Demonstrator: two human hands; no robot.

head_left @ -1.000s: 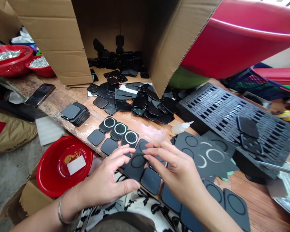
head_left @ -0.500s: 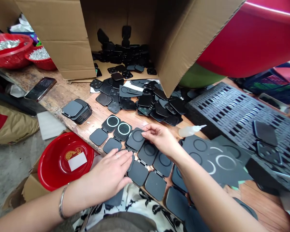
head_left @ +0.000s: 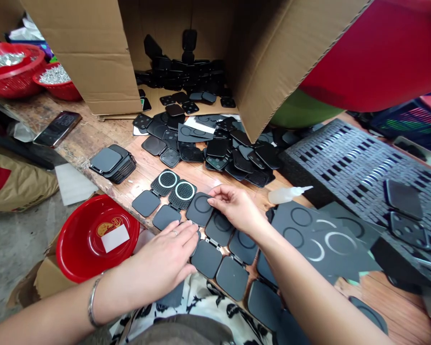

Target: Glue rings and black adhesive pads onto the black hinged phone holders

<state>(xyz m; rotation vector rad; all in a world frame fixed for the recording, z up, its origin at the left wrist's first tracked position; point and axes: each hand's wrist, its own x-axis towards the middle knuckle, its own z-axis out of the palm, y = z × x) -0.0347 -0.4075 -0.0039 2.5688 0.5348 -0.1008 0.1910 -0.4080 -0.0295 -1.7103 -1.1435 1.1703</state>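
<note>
My right hand (head_left: pixel 233 206) pinches the right edge of a dark grey square pad with a ring outline (head_left: pixel 200 209). That pad lies over the upper half of a hinged folding panel, whose lower half is mostly under my left hand (head_left: pixel 167 249). My left hand rests flat with its fingers stretched out. Just left are two panels with white rings on black grids (head_left: pixel 184 191), their plain grey lower halves (head_left: pixel 146 203) nearer the table edge. On the right, more hinged panels (head_left: pixel 232 277) continue the row, some with faint dark rings on their upper halves.
Behind the row lies a heap of black panels (head_left: pixel 215 148), running into an open cardboard box (head_left: pixel 258 86). A stack of panels (head_left: pixel 113 163), a phone (head_left: pixel 58 128) and a red basin (head_left: pixel 68 254) are leftward. A squeeze bottle (head_left: pixel 283 194) and ring-marked sheets (head_left: pixel 294 223) are rightward.
The ring-marked pad was tilted and offset over the panel; now it lies flatter and more squarely on it. My right fingers stay at its edge, and my left hand has barely moved.
</note>
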